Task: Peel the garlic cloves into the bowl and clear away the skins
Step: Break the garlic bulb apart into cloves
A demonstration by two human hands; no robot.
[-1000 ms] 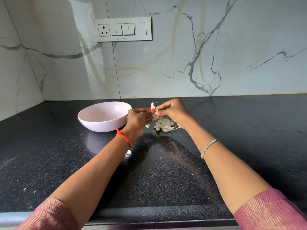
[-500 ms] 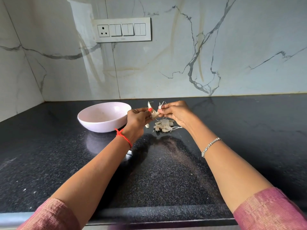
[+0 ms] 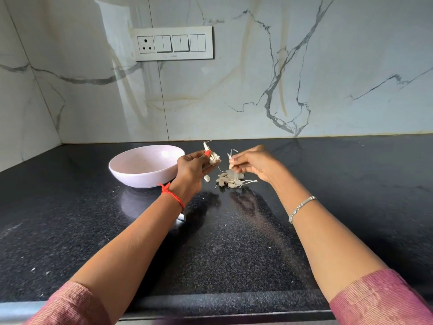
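My left hand (image 3: 191, 168) pinches a piece of garlic (image 3: 212, 157) with papery skin sticking up, held above the counter just right of the pale pink bowl (image 3: 131, 174). A short gap away, my right hand (image 3: 255, 166) pinches a torn strip of skin (image 3: 230, 159). Below and between the hands a small pile of garlic cloves and skins (image 3: 230, 179) lies on the black counter. A single loose clove (image 3: 206, 178) lies left of the pile. The bowl looks empty from here.
The black speckled counter (image 3: 234, 242) runs to a marble wall behind and on the left. A switch panel (image 3: 173, 43) is on the back wall. A small shiny object (image 3: 181, 216) shows beside my left forearm. The counter's front edge is near my sleeves.
My hands were together on the garlic; now they have pulled apart, the right one drawing a strip of skin off to the right while the left keeps the garlic.
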